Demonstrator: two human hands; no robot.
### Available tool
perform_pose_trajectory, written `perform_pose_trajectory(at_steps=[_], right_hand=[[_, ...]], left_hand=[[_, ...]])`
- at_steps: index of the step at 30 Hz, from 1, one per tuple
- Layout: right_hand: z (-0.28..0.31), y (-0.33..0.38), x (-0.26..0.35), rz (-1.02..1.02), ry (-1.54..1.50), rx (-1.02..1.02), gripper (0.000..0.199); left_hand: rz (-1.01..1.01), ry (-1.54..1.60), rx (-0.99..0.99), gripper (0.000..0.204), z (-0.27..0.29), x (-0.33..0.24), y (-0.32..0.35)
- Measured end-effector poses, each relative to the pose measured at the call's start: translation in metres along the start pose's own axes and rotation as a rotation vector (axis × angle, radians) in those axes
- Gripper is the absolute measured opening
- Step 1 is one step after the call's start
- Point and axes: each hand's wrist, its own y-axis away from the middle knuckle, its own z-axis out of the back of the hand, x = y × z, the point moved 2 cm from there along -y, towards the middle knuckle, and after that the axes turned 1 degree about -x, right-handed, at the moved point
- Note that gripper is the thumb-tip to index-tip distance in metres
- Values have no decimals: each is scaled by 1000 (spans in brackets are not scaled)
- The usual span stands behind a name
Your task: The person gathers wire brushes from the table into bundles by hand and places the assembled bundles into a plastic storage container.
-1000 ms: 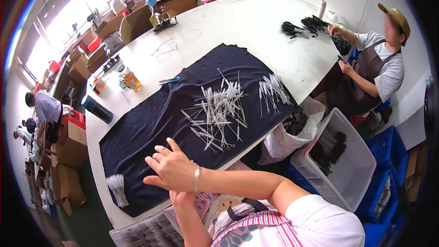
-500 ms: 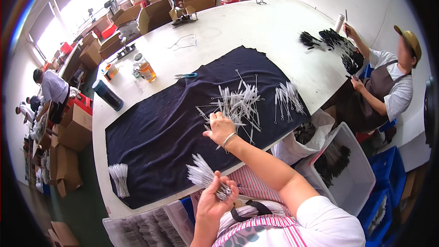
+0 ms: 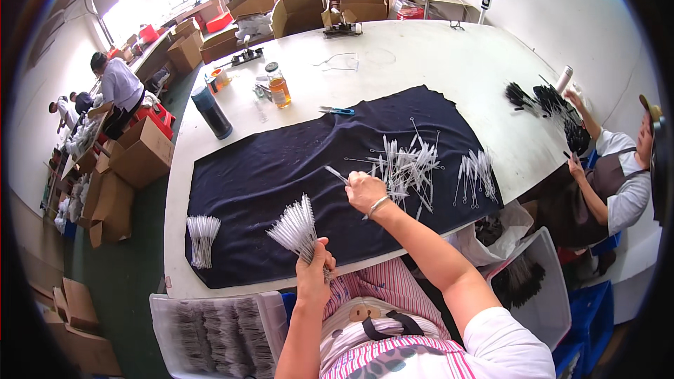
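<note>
My left hand [image 3: 314, 268] is closed around a fanned bundle of small white brushes [image 3: 293, 230], bristles up, above the near edge of a dark cloth [image 3: 246, 186]. Held in my right hand [image 3: 366, 192] is a single white brush [image 3: 335, 174], its tip pointing toward the upper left. Beside that hand, on the cloth, spreads a loose pile of white brushes [image 3: 406, 166] with wire loops at their ends. A smaller group of brushes [image 3: 476, 176] lies farther right. At the cloth's left end rests a neat bundle of brushes [image 3: 203, 240].
Blue-handled snips [image 3: 338, 110], a jar of amber liquid [image 3: 279, 87] and a dark bottle [image 3: 211, 112] stand or lie beyond the cloth. A co-worker [image 3: 618, 182] handles black brushes [image 3: 551, 105] at right. Bins of brushes [image 3: 267, 323] sit below the table edge.
My right hand has come away from the pile with one brush in it. The left hand's bundle has turned more upright. The whole view has shifted.
</note>
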Motion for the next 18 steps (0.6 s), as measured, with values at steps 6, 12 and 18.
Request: perform_pose_trajectory(at_steps=[6, 12, 18], right_hand=[[42, 1, 7, 116, -628, 38, 9], [41, 3, 10, 39, -1418, 68, 8], [25, 38, 45, 91, -1470, -85, 8]], left_hand=[[-73, 54, 13, 11, -1, -9, -11], [-66, 10, -27, 14, -7, -21, -21], [358, 662, -66, 9, -19, -5, -8]])
